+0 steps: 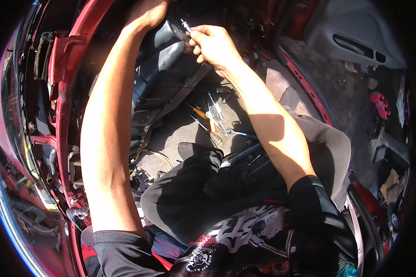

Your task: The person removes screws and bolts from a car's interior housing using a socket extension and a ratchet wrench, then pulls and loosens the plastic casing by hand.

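Note:
My right hand (212, 45) is closed, pinching a slim silvery metal piece with a narrow tip (185, 25) between thumb and fingers. The piece points up and to the left; its exact kind is too small to make out. My left hand (150, 13) reaches to the top edge of the view, beside a dark grey plastic dashboard panel (159, 69). Its fingers lie in shadow or beyond the edge, so what they touch is hidden. The dashboard panel stretches below and between both hands.
On the car floor between my arms lie several screwdrivers (199, 112) and a wrench (235, 132). Loose wires (155, 153) hang at the lower left. A red door frame (71, 69) stands left. To the right are a red sill (305, 83) and a grey door panel (356, 34).

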### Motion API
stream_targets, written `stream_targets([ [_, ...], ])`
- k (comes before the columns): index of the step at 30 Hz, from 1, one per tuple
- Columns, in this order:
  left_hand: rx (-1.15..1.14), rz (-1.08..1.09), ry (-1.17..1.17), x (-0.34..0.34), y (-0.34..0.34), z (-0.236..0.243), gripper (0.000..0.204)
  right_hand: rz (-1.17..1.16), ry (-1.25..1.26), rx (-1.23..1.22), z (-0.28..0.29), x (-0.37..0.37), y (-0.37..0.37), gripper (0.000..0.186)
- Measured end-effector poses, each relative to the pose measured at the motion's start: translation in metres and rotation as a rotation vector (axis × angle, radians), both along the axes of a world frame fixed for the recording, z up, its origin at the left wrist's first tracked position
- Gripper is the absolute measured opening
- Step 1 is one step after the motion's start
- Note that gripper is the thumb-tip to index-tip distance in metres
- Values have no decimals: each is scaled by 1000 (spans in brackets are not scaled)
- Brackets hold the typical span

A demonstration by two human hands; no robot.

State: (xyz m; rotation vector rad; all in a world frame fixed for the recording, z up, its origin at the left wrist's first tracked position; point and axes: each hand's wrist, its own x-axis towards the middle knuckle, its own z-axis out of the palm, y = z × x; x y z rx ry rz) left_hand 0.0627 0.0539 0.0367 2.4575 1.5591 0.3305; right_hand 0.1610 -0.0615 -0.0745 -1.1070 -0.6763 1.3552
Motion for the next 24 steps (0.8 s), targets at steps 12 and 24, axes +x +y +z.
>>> stream_targets([
  [12,-77,23,3,6,-6,11,37,-228,-202,4,11,-15,18,19],
  [24,-83,32,-9,2,-6,7,40,-241,-227,25,6,-18,27,16],
])
